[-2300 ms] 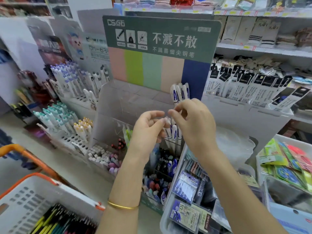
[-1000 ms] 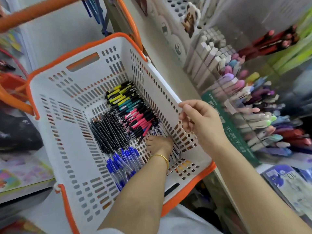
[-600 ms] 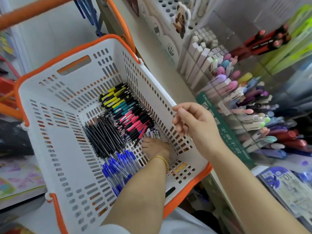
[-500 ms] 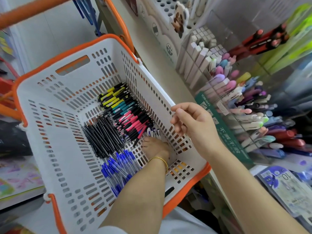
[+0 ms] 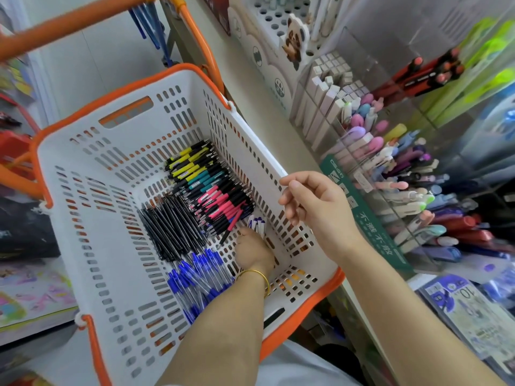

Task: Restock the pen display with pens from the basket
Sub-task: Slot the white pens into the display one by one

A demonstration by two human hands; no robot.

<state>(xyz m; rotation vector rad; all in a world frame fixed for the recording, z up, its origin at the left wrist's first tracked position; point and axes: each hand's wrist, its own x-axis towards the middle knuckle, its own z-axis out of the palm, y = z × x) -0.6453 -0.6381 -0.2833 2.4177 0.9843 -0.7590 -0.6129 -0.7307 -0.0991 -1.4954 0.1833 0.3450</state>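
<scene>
Left hand (image 5: 255, 253) lies on the white pens (image 5: 257, 222) in the basket (image 5: 111, 246) — grip hidden, cannot tell; right hand (image 5: 317, 207) hovers relaxed, empty.

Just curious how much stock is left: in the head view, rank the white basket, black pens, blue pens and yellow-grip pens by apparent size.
1. white basket
2. black pens and blue pens: about alike; the blue ones are partly hidden
3. yellow-grip pens, smallest

A left hand (image 5: 254, 253) touches white pens (image 5: 257, 222) in the basket (image 5: 65, 153); the right hand (image 5: 320, 213) hovers over its rim, loosely curled.
</scene>
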